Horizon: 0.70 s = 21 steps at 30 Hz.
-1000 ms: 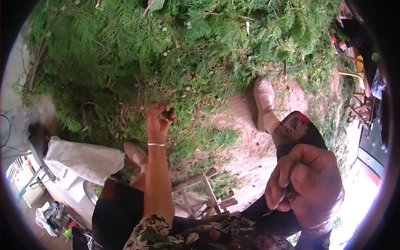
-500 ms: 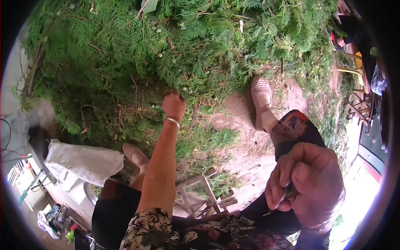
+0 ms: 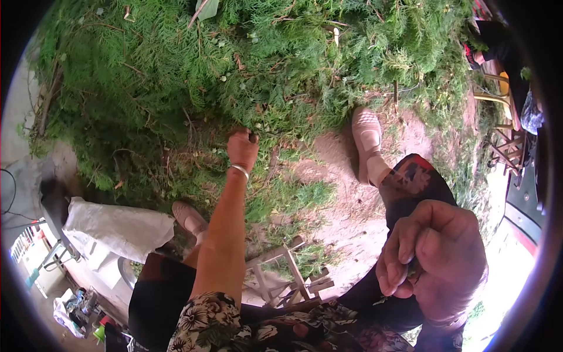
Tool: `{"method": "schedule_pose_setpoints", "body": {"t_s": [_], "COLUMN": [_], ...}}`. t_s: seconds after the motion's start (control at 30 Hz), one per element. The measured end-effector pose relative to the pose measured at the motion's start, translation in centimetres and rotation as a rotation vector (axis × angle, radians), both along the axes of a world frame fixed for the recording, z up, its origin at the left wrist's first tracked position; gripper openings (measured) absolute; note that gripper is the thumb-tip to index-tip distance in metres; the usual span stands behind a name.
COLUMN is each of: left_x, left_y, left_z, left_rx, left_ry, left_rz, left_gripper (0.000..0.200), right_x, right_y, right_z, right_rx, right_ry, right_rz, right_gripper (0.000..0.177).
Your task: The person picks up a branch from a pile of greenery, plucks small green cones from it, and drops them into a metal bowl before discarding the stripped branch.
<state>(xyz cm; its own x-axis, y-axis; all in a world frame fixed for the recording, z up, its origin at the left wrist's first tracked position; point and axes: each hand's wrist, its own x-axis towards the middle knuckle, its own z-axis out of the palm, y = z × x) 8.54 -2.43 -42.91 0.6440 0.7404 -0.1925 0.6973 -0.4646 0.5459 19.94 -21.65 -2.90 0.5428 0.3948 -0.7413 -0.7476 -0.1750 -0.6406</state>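
My left hand [image 3: 242, 148], with a white bangle [image 3: 241, 171] at its wrist, is closed in a fist at the near edge of a heap of green conifer branches [image 3: 234, 70]. A small dark patch shows by its knuckles; what it holds, if anything, is hidden. Close to the camera at the lower right, my right hand [image 3: 440, 252] is curled, with thumb and fingers pressed together over my knee. A speck of green shows between these fingers, too small to name.
My shoes stand at the heap's near edge. A low wooden frame [image 3: 290, 273] is between my legs. At left lies a white sack [image 3: 120, 226] beside a metal basin rim [image 3: 126, 271]. Another person's dark clothing [image 3: 498, 44] and wooden stools [image 3: 507, 149] are at right.
My left hand has shifted very slightly left. My right hand stays curled in nearly the same place, and the branches look unchanged.
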Motion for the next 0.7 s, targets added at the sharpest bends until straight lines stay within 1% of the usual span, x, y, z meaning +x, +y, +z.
{"method": "schedule_pose_setpoints", "body": {"t_s": [0.03,0.07,0.13,0.17,0.2,0.27,0.3,0.37,0.43,0.47,0.53,0.57,0.6,0.67,0.7], "left_x": [-0.4,-1.3,-2.5,-3.1,-2.8,-1.7,-1.3,0.3,3.0,3.8,5.0,5.1,5.1,4.5,3.4], "left_y": [0.9,1.3,1.1,0.3,-0.4,-1.9,-2.5,-3.5,-6.0,-7.1,-8.6,-9.0,-9.3,-9.0,-8.1], "left_z": [-0.1,0.1,5.0,6.0,7.1,8.9,8.5,4.7,1.8,0.7,0.1,-0.1,-0.3,-0.6,-0.5], "left_rx": [0.004,0.001,-1.024,-1.16,-1.159,-1.253,-1.162,-1.025,-0.534,-0.538,-0.071,0.039,0.036,-0.323,-0.343], "left_ry": [-0.147,-0.147,-0.427,-0.634,-0.631,-0.61,-0.533,-0.331,-0.318,-0.32,-0.122,-0.042,-0.043,-0.277,-0.335], "left_rz": [-0.139,-0.14,0.369,0.568,0.57,0.735,0.536,0.175,-0.151,-0.154,-0.35,-0.357,-0.358,-0.123,-0.247], "left_gripper": [0.01,0.01,0.01,0.009,0.009,0.008,0.01,0.004,0.001,0.001,0.004,0.006,0.006,0.006,0.004], "right_x": [0.1,0.2,0.3,0.3,0.3,0.3,0.2,0.3,0.4,0.5,0.6,0.7,0.7,0.8,0.9], "right_y": [0.1,0.1,-0.1,-0.2,-0.4,-0.5,-0.6,-0.7,-0.8,-0.8,-0.9,-0.9,-1.0,-1.2,-1.3], "right_z": [0.1,0.3,0.3,0.3,0.2,0.0,-0.1,-0.1,-0.2,-0.2,-0.3,-0.3,-0.3,-0.2,-0.1], "right_rx": [-0.003,-0.026,-0.048,-0.028,-0.007,0.008,0.021,0.027,0.029,0.043,0.05,0.065,0.082,0.088,0.097], "right_ry": [0.002,-0.011,-0.022,-0.037,-0.049,-0.053,-0.06,-0.062,-0.065,-0.069,-0.074,-0.067,-0.06,-0.054,-0.048], "right_rz": [-0.001,-0.001,-0.002,0.004,0.01,0.011,0.009,0.0,-0.014,-0.028,-0.043,-0.046,-0.05,-0.048,-0.044], "right_gripper": [0.039,0.038,0.038,0.037,0.037,0.037,0.037,0.037,0.037,0.037,0.036,0.036,0.035,0.035,0.034]}}
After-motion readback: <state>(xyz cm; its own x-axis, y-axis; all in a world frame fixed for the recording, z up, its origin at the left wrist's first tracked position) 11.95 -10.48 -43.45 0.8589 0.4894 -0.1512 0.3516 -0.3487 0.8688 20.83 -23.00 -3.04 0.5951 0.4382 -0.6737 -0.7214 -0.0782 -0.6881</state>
